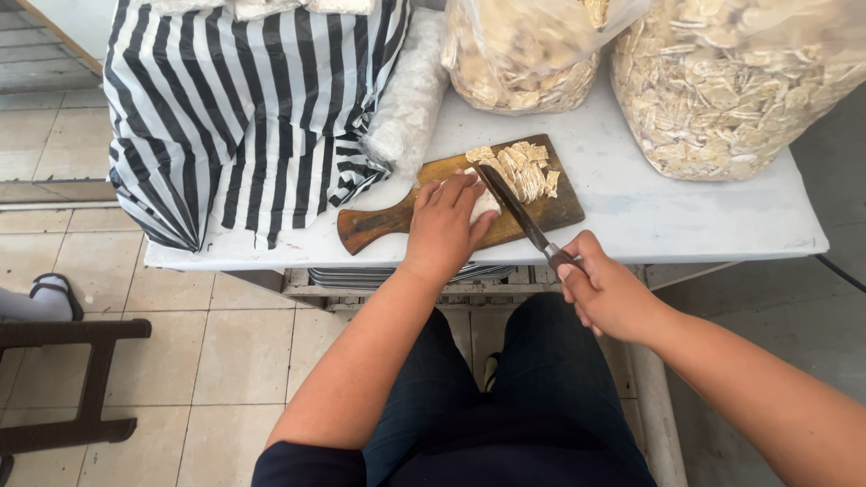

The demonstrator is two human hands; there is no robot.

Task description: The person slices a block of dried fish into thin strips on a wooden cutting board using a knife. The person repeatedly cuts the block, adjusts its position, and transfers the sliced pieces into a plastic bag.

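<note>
A brown wooden cutting board (379,223) with a handle lies on the white table (649,212). My left hand (445,225) presses down on a pale white block (485,204) on the board. My right hand (606,290) grips the handle of a long dark knife (516,206), whose blade rests against the block's right side. A heap of thin pale slices (523,169) lies on the board just beyond the blade.
Two big clear bags of pale flakes (740,81) (519,54) stand at the table's back. A black-and-white striped bag (244,108) fills the left, a white wrapped bundle (410,99) beside it. A dark stool (81,379) and another person's sandalled foot (45,298) are on the tiled floor at left.
</note>
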